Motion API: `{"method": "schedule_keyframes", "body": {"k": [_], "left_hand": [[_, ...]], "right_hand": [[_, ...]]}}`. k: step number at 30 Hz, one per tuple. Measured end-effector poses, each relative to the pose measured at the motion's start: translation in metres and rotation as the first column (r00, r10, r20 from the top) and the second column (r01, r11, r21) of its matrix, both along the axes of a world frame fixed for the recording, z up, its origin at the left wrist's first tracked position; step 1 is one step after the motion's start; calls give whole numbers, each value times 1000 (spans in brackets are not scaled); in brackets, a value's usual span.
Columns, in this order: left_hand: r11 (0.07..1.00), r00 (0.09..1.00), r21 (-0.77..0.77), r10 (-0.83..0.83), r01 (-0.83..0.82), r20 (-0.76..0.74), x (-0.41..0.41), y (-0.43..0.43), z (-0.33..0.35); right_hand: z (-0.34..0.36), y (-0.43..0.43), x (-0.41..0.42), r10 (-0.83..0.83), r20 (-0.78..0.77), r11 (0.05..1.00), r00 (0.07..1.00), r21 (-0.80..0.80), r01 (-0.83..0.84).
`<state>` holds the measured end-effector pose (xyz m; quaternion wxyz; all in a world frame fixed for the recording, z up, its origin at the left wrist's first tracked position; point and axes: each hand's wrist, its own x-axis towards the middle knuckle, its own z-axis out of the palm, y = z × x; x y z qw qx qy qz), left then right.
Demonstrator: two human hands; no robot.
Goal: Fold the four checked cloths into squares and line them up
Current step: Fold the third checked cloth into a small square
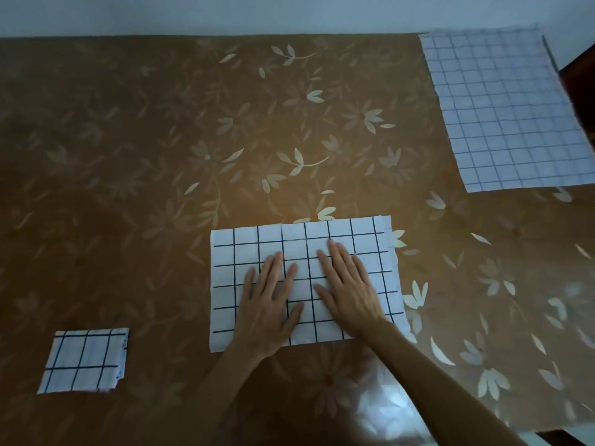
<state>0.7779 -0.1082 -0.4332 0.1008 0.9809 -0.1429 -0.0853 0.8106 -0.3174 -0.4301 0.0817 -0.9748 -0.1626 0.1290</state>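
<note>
Cloth (354,239) flat under both hands

We classify this as a home: 1 brown floral tablecloth (135,149) of glossy plastic, a plain pale wall (225,12) directly behind it, dark wooden furniture (581,82) at its right edge.

Three checked cloths (84,360) (302,243) (505,114), two hands (273,304) (349,284)
</note>
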Motion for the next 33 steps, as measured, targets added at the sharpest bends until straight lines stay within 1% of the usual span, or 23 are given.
{"method": "schedule_keyframes", "body": {"k": [3,6,9,11,13,15,17,18,21,25,26,29,31,33], "left_hand": [[997,997,52,66,-64,-32,-10,18,0],[994,996,79,82,-79,-43,-20,31,2],[993,997,98,62,-58,-38,-21,31,9],[997,999,65,45,-43,-17,-20,22,14],[1000,1000,-22,-17,17,11,-22,4,22],[982,986,-103,-150,157,69,-27,-18,27],[949,952,-107,-286,298,109,-33,-39,25],[938,941,-108,-318,330,114,-35,-47,25],[946,950,-125,-282,298,132,-33,-58,25],[967,961,-69,-232,244,152,-30,-58,35],[971,969,-90,-207,220,136,-30,-58,40],[962,992,-249,-99,115,77,-33,-56,60],[942,995,-320,-88,98,44,-35,-53,81],[929,996,-359,-90,90,18,-38,-50,102]], "right_hand": [[0,-31,0,-89,-3,994,996,-57,89],[2,-56,-4,-163,-3,982,987,-102,162],[9,-62,-3,-151,-24,980,988,-132,146],[15,-60,-3,-153,-30,981,988,-121,149],[23,-58,-5,-191,-35,980,981,-59,189],[32,-57,-11,-220,-53,975,974,23,222],[40,-56,-20,-235,-56,967,970,86,240],[45,-57,-26,-242,-61,963,968,107,247],[54,-60,-43,-254,-90,953,963,148,265],[64,-70,-59,-248,-112,935,962,231,269],[67,-74,-63,-256,-112,927,960,251,277],[76,-90,-75,-258,-111,905,960,320,280],[84,-100,-81,-197,-129,921,972,316,228],[92,-106,-83,-127,-79,936,989,319,146]]}}
